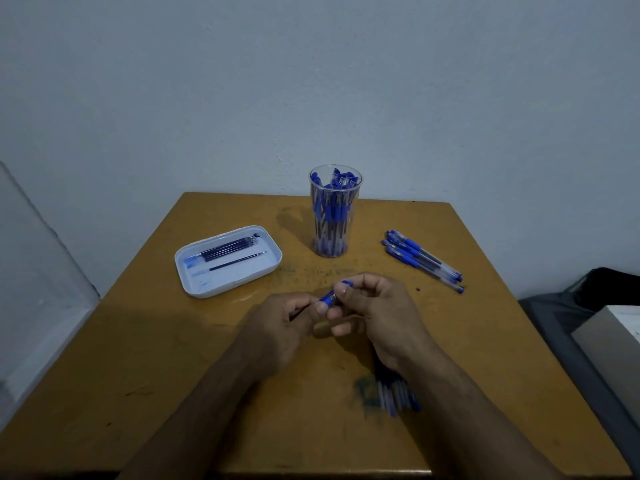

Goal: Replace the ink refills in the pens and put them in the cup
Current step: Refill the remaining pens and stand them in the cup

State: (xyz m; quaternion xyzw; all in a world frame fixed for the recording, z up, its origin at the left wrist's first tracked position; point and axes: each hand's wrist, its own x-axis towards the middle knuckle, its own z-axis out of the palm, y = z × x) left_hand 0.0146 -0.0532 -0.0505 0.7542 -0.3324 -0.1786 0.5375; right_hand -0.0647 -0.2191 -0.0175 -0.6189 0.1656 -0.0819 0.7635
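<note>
Head view: both hands (332, 317) grip pen (333, 295) mid-table (138, 358).

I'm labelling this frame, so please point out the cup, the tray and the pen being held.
cup (335, 233): head view, on its clear side wall.
tray (199, 287): head view, on its white near rim.
pen (328, 297): head view, on the blue grip showing between the hands.

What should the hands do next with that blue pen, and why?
Probably twist the pen apart. The left hand and right hand both pinch it above the table, and spare refills wait in the white tray.
</note>
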